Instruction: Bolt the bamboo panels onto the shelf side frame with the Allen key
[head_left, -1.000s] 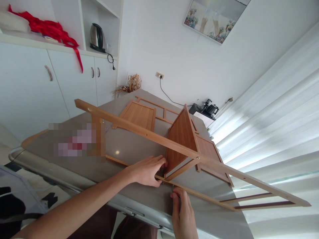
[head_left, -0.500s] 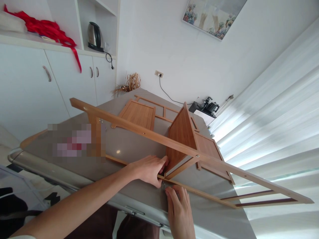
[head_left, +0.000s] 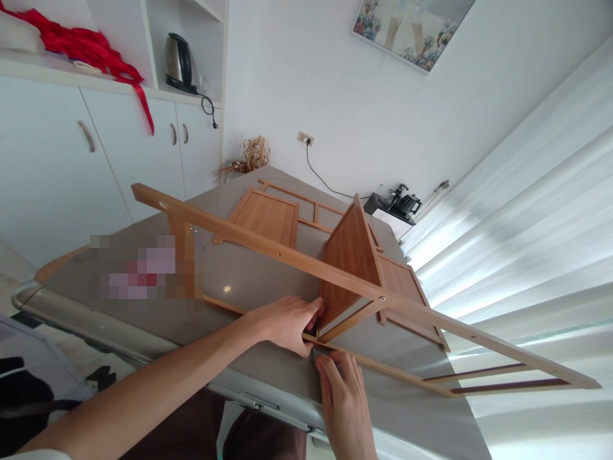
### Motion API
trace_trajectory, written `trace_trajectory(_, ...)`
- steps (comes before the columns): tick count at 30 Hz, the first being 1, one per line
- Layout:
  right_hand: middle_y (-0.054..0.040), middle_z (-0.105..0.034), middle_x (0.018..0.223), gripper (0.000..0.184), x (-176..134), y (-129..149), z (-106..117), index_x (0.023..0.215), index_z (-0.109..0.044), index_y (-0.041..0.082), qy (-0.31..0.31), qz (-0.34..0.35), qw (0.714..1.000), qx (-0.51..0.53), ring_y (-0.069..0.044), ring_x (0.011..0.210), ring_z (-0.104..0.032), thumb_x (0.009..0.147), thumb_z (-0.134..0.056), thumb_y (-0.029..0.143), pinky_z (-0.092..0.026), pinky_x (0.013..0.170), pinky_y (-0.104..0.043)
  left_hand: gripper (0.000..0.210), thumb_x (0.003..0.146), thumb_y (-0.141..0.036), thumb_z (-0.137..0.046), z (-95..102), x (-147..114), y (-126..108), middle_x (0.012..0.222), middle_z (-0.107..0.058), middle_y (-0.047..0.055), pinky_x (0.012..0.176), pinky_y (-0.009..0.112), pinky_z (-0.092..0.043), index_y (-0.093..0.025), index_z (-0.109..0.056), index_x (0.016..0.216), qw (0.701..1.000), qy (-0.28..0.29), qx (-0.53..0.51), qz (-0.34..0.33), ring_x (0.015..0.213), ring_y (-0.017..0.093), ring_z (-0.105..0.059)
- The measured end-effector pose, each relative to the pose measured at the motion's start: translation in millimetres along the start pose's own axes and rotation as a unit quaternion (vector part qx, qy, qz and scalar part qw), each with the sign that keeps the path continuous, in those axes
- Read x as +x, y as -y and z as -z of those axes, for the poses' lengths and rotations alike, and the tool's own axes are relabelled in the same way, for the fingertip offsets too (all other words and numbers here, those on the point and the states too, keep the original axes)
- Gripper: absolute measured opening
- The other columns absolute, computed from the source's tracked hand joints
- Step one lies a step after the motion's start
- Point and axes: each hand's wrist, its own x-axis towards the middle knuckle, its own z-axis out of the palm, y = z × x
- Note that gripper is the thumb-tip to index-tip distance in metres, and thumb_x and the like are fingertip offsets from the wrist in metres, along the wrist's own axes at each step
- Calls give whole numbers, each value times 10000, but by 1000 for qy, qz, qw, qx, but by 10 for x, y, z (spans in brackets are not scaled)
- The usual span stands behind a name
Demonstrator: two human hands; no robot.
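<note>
A wooden frame [head_left: 268,249] stands on its long edge on the table, with a slatless brown shelf panel [head_left: 352,249] upright across its middle. My left hand [head_left: 292,322] is closed round the lower rail [head_left: 373,364] where the panel's end meets it, thumb on the near side. Just to the right, my right hand [head_left: 345,390] pinches a small metal screw [head_left: 313,352] at the near face of that rail; its tip is too small to make out. A bolt head [head_left: 382,299] sits in the upper rail above the joint.
More wooden panels lie flat behind the frame, one on the left [head_left: 268,217] and one on the right [head_left: 407,287]. The grey table [head_left: 258,377] has its edge close to me. A blurred patch [head_left: 143,268] hides things on the left. A white curtain [head_left: 541,255] hangs at the right.
The view has shifted slightly. My right hand has moved a little up and left towards the rail, while my left hand keeps its hold.
</note>
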Motion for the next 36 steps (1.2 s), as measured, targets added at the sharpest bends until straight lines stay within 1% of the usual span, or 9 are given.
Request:
trace_trajectory(6, -44, -587, 921, 168, -20, -11, -11, 1018, -605, 248, 3, -10, 1000, 3, -186, 809, -577, 1036, -440, 217, -471, 721, -313, 486, 657, -380, -724, 4, -3, 4, 852, -689, -19, 657, 300, -472, -251, -397, 993, 1000, 2, -4, 0, 744, 222, -672)
trace_trajectory(12, -50, -588, 925, 168, -25, -9, -7, 1026, -595, 235, 21, -10, 1000, 8, -188, 824, -575, 1027, -438, 176, -480, 730, -319, 493, 650, -373, -732, 16, -1, -7, 859, -696, -12, 652, 305, -471, -248, -404, 995, 1000, 5, -3, 2, 754, 229, -678)
trace_trajectory(17, -52, -586, 928, 164, -9, -5, 1, 1040, -592, 228, 15, -8, 1000, -5, -186, 814, -571, 1025, -441, 168, -480, 729, -323, 492, 662, -380, -734, 21, -7, -9, 875, -704, -4, 688, 317, -488, -243, -423, 1018, 1000, 10, -4, 5, 788, 243, -690)
trace_trajectory(23, -56, -582, 929, 209, 7, 2, 46, 1061, -606, 223, 35, 13, 998, -44, -193, 806, -568, 1014, -418, 146, -478, 719, -333, 499, 665, -374, -728, 2, 4, -4, 876, -706, 6, 699, 322, -482, -240, -436, 1048, 1000, 13, -7, 8, 801, 254, -696)
trace_trajectory(29, -84, -609, 987, 271, 16, -18, 90, 1099, -626, 223, 45, 54, 993, -97, -225, 888, -580, 982, -412, 105, -482, 793, -385, 493, 657, -384, -737, 7, -1, 1, 872, -703, 0, 690, 319, -478, -247, -438, 1024, 1000, 11, -12, 6, 794, 253, -694)
trace_trajectory(36, -92, -618, 1005, 300, 47, -9, 142, 1118, -638, 220, 57, 74, 990, -109, -237, 891, -585, 965, -414, 93, -493, 794, -406, 497, 646, -387, -746, 29, -2, -9, 851, -701, -7, 652, 320, -472, -246, -434, 1006, 1000, 9, -10, 6, 762, 253, -686)
